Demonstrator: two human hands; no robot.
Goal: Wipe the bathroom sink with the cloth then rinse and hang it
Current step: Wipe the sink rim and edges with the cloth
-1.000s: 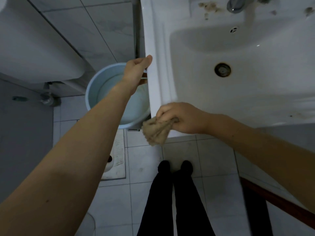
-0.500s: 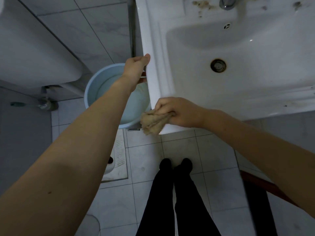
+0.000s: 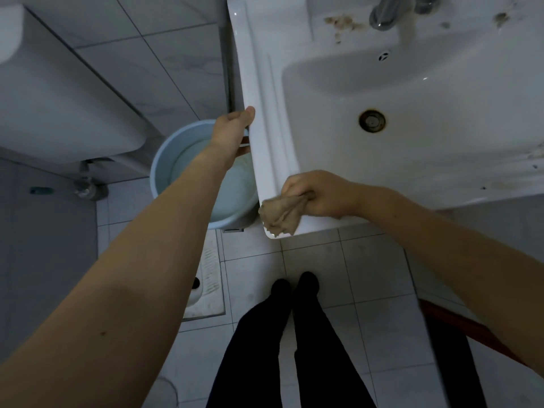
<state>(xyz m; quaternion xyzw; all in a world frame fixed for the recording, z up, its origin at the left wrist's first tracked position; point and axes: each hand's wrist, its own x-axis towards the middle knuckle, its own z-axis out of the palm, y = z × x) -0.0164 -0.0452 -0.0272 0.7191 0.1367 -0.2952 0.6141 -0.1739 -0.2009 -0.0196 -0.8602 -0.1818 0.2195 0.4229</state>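
Right hand [image 3: 318, 192] was bunched into a fist around the cloth [image 3: 279, 214], a tan, crumpled rag, and it sat right on the near-left corner of the sink [image 3: 265, 136]. The loose end of the cloth spilled out of the fist toward the left and drooped over that corner's edge, touching the white rim.

Left hand [image 3: 232, 134] was up against the sink's left side, about halfway along. The thumb lay against the outer edge of the rim, but the fingers were tucked out of sight below it, so I honestly couldn't tell if it was gripping or just bracing there.

The basin looked pretty grubby. The drain [image 3: 372, 121] had a brownish ring around it, and there were brown stains [image 3: 341, 23] on the back ledge just left of the faucet [image 3: 382, 13]. A few dark specks also dotted the front right part of the rim.

A light blue bucket [image 3: 164, 166] stood on the floor beside the sink, partly tucked under its left edge and right below the left forearm. The tiled floor [image 3: 368, 275] was pale grey. The person's legs [image 3: 294, 348] in black stood in front of the sink. A big white fixture [image 3: 59, 92] filled the upper left.
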